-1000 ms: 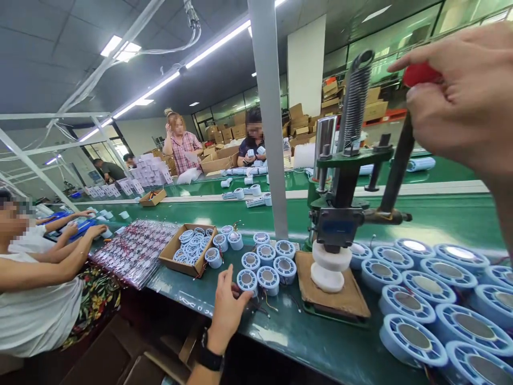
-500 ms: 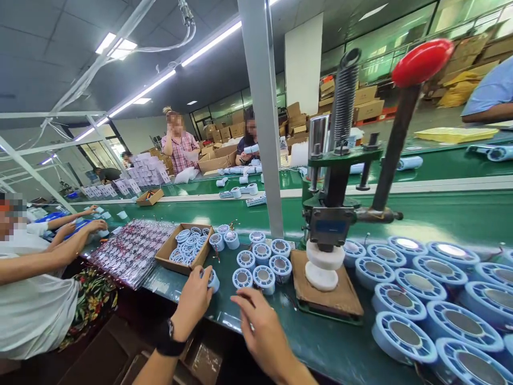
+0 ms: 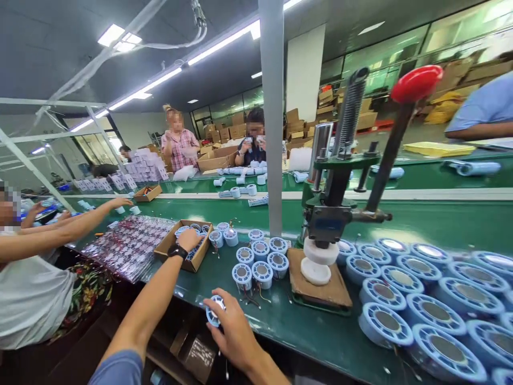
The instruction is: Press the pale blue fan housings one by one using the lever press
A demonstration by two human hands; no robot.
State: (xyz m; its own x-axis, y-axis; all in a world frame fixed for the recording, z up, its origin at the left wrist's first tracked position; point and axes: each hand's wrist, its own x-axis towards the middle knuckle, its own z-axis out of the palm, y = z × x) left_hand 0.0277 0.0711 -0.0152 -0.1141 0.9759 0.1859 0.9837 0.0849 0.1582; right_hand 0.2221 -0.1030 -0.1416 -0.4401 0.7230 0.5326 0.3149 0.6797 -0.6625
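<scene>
My left hand (image 3: 189, 239), with a black band at the wrist, reaches into a small cardboard box (image 3: 161, 253) of light-blue plastic rings (image 3: 194, 251). Its fingertips are down among the rings, so I cannot see whether they grip one. Near the table's front edge, my right hand (image 3: 234, 326) has its thumb and fingers around a round light-blue housing (image 3: 215, 310) with a ring of slots on its face. A thin wire hangs below that housing. Similar small housings (image 3: 241, 274) with grey centres and loose wires stand between the box and the hand press.
A hand press (image 3: 328, 224) with a red-knobbed lever (image 3: 417, 84) and white pads stands on a brown board (image 3: 298, 270). Many larger-looking housings (image 3: 386, 323) fill the right side. Left lies a sheet of wired parts (image 3: 132, 240), beside a co-worker's arm (image 3: 80, 227). A grey post (image 3: 272, 133) rises behind.
My left hand has let go of the housing and moved forward into the box of rings. My right hand has moved left and now holds the housing. A co-worker's arm has stretched farther across the table.
</scene>
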